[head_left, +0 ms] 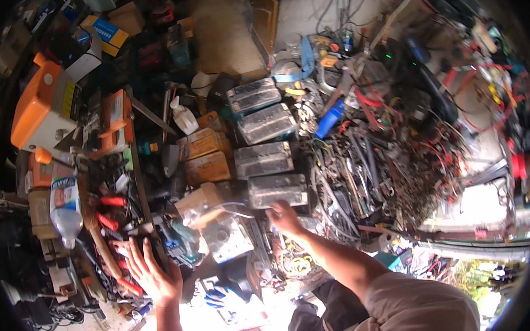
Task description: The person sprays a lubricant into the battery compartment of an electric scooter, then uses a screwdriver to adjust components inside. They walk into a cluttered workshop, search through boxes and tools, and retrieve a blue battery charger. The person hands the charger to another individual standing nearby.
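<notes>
- Head view of a crowded workshop: the right hand reaches forward, fingers curled down onto the near edge of a grey, dusty rectangular block, touching it; whether it has closed around the block cannot be told from here.
- Left hand is spread open and grips nothing, palm facing a dark tool beside red-handled pliers.
- That grey block is the nearest of a row of four like blocks running away from the person up the middle of the heap; the other three lie untouched beyond it.
- Judging by the scene, work is at an early stage: the nearest block sits in line with the rest and none looks lifted clear.
- Just left of the right hand sit a tan box and a pale square housing; orange-brown boxes lie alongside the row.
- To the right, a dark tangle of tools, chains and red wires spreads well apart from both hands.
- Farther left stand a plastic bottle and an orange-and-white case.
</notes>
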`<state>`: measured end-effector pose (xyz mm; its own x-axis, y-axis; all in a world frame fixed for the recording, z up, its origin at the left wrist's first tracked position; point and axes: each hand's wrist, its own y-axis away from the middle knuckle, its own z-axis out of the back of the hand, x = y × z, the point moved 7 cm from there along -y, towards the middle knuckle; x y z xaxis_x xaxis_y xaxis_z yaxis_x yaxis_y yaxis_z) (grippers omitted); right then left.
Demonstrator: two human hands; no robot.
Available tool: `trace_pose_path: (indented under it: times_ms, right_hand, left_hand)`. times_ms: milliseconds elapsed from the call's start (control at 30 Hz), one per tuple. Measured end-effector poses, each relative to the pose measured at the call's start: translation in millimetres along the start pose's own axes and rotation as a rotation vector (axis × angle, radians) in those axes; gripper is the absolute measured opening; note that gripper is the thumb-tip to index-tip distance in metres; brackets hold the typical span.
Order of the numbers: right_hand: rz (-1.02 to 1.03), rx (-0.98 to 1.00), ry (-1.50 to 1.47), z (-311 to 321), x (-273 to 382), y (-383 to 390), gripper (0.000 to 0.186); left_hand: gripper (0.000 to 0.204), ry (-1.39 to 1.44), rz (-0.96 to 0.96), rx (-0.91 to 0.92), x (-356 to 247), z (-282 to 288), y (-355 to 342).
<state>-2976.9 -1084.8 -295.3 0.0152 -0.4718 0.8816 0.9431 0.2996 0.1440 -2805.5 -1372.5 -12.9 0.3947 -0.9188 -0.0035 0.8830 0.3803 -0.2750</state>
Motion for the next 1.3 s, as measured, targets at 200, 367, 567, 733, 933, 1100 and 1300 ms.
trace_pose_path:
  times_ms: [200,367,567,733,933,1100,1300]
  right_hand:
    - [-0.096,-0.071,0.754,264.7,-196.2,270.9,0.006]
    - [-0.44,-0.215,0.576,370.1,-130.8,346.5,0.03]
    - [-0.391,-0.211,0.379,366.7,-81.1,268.8,0.026]
    - [-0.465,0.023,0.24,324.6,-55.0,195.8,0.023]
    - [0.02,0.08,0.331,268.6,127.9,75.1,0.021]
    - [-0.042,0.194,0.51,270.0,168.5,15.3,0.023]
    - [-0.045,0.267,0.517,280.5,236.9,-41.5,0.027]
  left_hand:
    - [0.074,0.095,0.033,-0.054,-16.1,-13.3,2.2]
    - [0.077,-0.05,0.14,0.022,4.6,6.9,12.1]
    - [0.08,-0.056,0.122,-0.022,10.0,-0.4,17.5]
    - [0.075,-0.02,0.116,0.016,2.4,-4.2,7.6]
    - [0.074,0.04,0.158,0.067,11.7,6.1,4.2]
    - [0.073,0.104,0.164,0.068,4.3,-8.9,-1.9]
    - [0.076,0.085,0.172,0.1,16.1,0.9,-1.9]
